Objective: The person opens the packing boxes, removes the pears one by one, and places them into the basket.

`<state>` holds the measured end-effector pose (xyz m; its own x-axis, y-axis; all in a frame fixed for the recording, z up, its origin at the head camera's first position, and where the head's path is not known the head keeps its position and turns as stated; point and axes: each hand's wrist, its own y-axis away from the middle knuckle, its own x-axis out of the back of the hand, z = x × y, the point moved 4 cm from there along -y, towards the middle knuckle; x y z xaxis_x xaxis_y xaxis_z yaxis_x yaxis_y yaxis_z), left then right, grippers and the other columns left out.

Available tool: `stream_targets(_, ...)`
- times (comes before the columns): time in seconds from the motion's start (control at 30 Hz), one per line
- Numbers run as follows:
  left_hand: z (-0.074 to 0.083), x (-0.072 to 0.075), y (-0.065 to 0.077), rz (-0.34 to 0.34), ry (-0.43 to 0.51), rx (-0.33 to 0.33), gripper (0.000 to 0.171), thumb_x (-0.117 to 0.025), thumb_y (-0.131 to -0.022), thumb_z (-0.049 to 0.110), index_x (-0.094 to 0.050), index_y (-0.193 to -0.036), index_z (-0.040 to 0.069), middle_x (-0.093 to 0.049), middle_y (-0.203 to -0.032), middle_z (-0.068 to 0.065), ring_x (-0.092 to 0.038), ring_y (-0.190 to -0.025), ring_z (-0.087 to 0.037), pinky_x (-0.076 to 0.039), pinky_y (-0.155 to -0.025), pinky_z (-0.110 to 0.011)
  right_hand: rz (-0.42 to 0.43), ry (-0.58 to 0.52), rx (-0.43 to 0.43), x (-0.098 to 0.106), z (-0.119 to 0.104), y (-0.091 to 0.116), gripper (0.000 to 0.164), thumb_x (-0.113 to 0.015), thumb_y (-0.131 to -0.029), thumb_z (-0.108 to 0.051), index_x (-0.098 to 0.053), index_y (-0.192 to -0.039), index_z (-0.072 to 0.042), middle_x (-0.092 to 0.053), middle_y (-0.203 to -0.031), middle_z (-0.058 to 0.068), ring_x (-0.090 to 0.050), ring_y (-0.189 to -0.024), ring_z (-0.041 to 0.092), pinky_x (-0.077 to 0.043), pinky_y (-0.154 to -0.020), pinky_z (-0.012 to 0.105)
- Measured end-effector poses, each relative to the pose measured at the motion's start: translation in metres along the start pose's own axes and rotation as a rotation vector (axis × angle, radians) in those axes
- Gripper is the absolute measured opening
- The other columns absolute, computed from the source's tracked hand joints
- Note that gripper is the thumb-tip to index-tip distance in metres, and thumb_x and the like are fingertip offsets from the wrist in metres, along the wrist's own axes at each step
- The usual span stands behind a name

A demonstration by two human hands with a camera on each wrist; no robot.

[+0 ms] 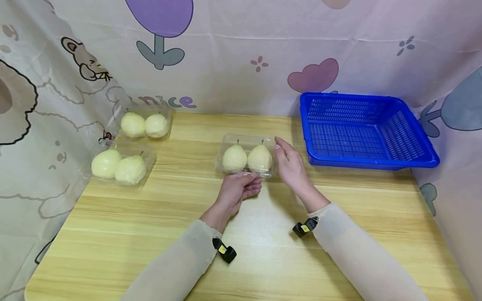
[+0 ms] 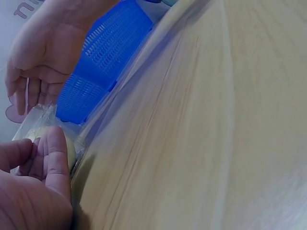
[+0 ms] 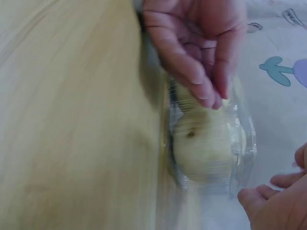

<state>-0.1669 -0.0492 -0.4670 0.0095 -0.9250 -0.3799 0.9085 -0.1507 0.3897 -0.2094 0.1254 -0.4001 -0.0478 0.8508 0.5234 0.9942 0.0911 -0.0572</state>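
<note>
A clear plastic clamshell box (image 1: pixel 246 170) with two pale yellow pears (image 1: pixel 260 159) sits mid-table, stems toward the back. At its front edge, my left hand (image 1: pixel 238 189) pinches the plastic between thumb and fingertips, as the right wrist view shows from the side. My right hand (image 1: pixel 291 167) is beside the box's right end, its fingers extended and its fingertips close to the wall. In the left wrist view, the box (image 2: pixel 41 115) is partly hidden behind the left fingers (image 2: pixel 56 158). The right wrist view catches one pear (image 3: pixel 201 148) through the blurred plastic.
Two more clear boxes of pears are at the left: one at the back (image 1: pixel 144 125), another nearer (image 1: pixel 118 165). A blue plastic basket (image 1: pixel 369 161) stands at the back right of the wooden table (image 1: pixel 150 234). Printed cloth (image 1: pixel 233 75) hangs behind and along both sides.
</note>
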Motion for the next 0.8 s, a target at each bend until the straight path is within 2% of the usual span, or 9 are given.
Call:
stream_targets(0.17,-0.002,0.0,0.003,0.009,0.01,-0.005,0.028,-0.065,-0.104,0.008,-0.069,-0.12,-0.014,-0.078,-0.087,-0.007,-0.075,-0.074,-0.013,-0.066,-0.074,-0.027,0.039,-0.018,-0.099,0.004,0.005,-0.004,0.054,-0.04,-0.114,-0.037,-0.049,-0.157,-0.005,-0.055,-0.157,0.017,-0.051,-0.146,0.036,-0.039,-0.124,0.05)
stream_targets(0.3,-0.002,0.0,0.004,0.005,0.015,-0.003,0.029,-0.065,-0.104,0.008,-0.069,-0.12,-0.015,-0.078,-0.087,-0.006,-0.075,-0.074,-0.013,-0.066,-0.074,-0.027,0.057,-0.108,-0.199,0.005,0.013,-0.008,0.046,-0.047,-0.113,-0.032,-0.061,-0.144,-0.001,-0.067,-0.137,0.022,-0.069,-0.121,0.037,-0.055,-0.107,0.052)
stream_targets(0.37,-0.002,0.0,0.005,0.001,0.013,-0.004,0.029,-0.064,-0.104,0.008,-0.068,-0.121,-0.015,-0.078,-0.087,-0.006,-0.075,-0.074,-0.013,-0.066,-0.074,-0.027,0.06,-0.169,-0.252,0.005,0.017,-0.01,0.042,-0.049,-0.112,-0.03,-0.066,-0.134,0.002,-0.07,-0.124,0.022,-0.073,-0.105,0.032,-0.06,-0.099,0.05)
stream_targets(0.43,-0.002,0.001,0.005,0.002,0.013,-0.001,0.029,-0.064,-0.104,0.008,-0.068,-0.121,-0.015,-0.078,-0.087,-0.006,-0.075,-0.074,-0.013,-0.066,-0.073,-0.027,0.049,-0.227,-0.296,0.004,0.019,-0.012,0.038,-0.051,-0.112,-0.027,-0.068,-0.126,0.005,-0.071,-0.113,0.019,-0.072,-0.093,0.025,-0.063,-0.093,0.048)
stream_targets(0.53,-0.001,0.002,0.007,0.003,0.014,-0.001,0.028,-0.064,-0.104,0.007,-0.069,-0.12,-0.015,-0.078,-0.086,-0.006,-0.075,-0.073,-0.013,-0.065,-0.073,-0.026,0.034,-0.295,-0.348,0.004,0.023,-0.014,0.034,-0.053,-0.111,-0.022,-0.069,-0.12,0.006,-0.069,-0.1,0.01,-0.065,-0.084,0.014,-0.064,-0.085,0.041)
stream_targets(0.67,0.0,0.004,0.008,-0.003,0.009,0.004,0.027,-0.063,-0.104,0.006,-0.069,-0.12,-0.015,-0.077,-0.086,-0.006,-0.075,-0.073,-0.013,-0.065,-0.072,-0.026,-0.018,-0.376,-0.436,0.002,0.028,-0.016,0.033,-0.054,-0.111,-0.022,-0.07,-0.121,0.005,-0.067,-0.091,0.001,-0.062,-0.078,0.009,-0.06,-0.073,0.029)
stream_targets(0.8,0.0,0.006,0.008,-0.023,-0.008,0.015,0.027,-0.063,-0.104,0.006,-0.068,-0.12,-0.015,-0.078,-0.086,-0.006,-0.075,-0.074,-0.013,-0.065,-0.073,-0.026,-0.075,-0.447,-0.532,0.001,0.033,-0.017,0.032,-0.056,-0.111,-0.025,-0.069,-0.122,0.001,-0.066,-0.088,-0.002,-0.061,-0.072,0.008,-0.056,-0.067,0.025)
